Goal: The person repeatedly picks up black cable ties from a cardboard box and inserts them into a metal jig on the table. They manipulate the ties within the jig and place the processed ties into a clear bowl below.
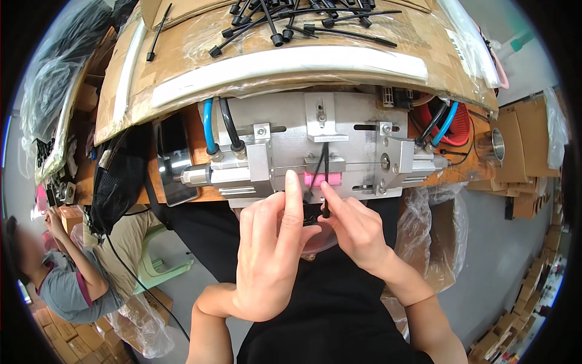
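My right hand (pixel 359 233) pinches the lower end of a thin black rod (pixel 327 182) with a wider tip, between thumb and fingers. The rod stands over a pink block (pixel 323 179) at the front middle of a metal clamping fixture (pixel 297 124), its upper end near a small silver bracket (pixel 329 138). A second dark, blurred strip slants beside it. My left hand (pixel 270 249) is just left of the pink block, index finger stretched forward, thumb pointing right and other fingers bent. I see nothing held in it.
Several black capped rods (pixel 276 37) lie on a cardboard sheet (pixel 200 51) behind the fixture. Blue air hoses (pixel 209 124) join cylinders at both sides. A phone (pixel 176 164) lies left; a red basket (pixel 454 124) and metal cup (pixel 492 145) stand right. Another person (pixel 76 279) sits far left.
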Tool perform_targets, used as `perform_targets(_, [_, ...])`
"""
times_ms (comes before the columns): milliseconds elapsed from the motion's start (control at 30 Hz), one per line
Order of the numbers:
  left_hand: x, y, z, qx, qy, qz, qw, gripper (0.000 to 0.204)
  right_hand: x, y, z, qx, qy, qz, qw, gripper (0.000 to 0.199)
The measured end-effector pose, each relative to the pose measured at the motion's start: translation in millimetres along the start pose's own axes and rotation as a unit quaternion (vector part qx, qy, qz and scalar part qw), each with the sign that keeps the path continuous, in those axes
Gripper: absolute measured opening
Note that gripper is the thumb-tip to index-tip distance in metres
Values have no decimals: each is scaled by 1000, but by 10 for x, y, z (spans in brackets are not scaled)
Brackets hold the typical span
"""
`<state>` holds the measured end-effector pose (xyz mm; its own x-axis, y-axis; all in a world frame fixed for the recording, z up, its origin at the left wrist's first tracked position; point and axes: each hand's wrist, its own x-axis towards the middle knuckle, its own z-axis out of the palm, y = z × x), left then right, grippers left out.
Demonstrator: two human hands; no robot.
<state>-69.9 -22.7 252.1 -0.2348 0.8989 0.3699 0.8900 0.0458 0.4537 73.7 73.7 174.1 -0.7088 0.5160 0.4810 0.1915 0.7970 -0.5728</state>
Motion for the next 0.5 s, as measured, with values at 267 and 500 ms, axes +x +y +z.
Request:
perform_targets(267, [-52,-85,-13,-9,7,-13,1000,71,29,-17,-4,5,2,8,1000,69])
perform_targets(500, [707,-309,-166,-23,119,25,992,49,361,-170,-547,-75,-53,-30,995,53])
